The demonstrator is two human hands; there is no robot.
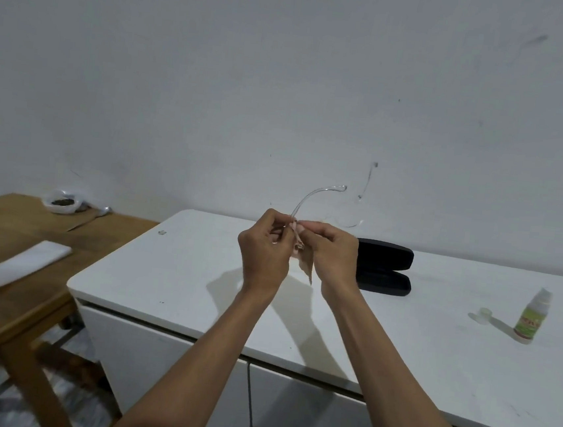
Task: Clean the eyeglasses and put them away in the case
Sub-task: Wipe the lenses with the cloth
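Note:
I hold a pair of clear-framed eyeglasses (312, 197) up above the white cabinet top (198, 274). One transparent temple arm curves up and to the right; the other shows faintly near the wall. My left hand (264, 249) pinches the frame from the left. My right hand (332, 256) presses a small beige cloth (306, 267) against the frame, and a corner of the cloth hangs down between my hands. The lenses are mostly hidden by my fingers. A black glasses case (385, 268) lies open on the cabinet just right of my right hand.
A small spray bottle (531, 316) with a green label stands at the right, its clear cap (484, 315) beside it. A wooden table (8, 290) at the left holds a folded white cloth (20, 264) and a bag (61, 200). A wall rises close behind.

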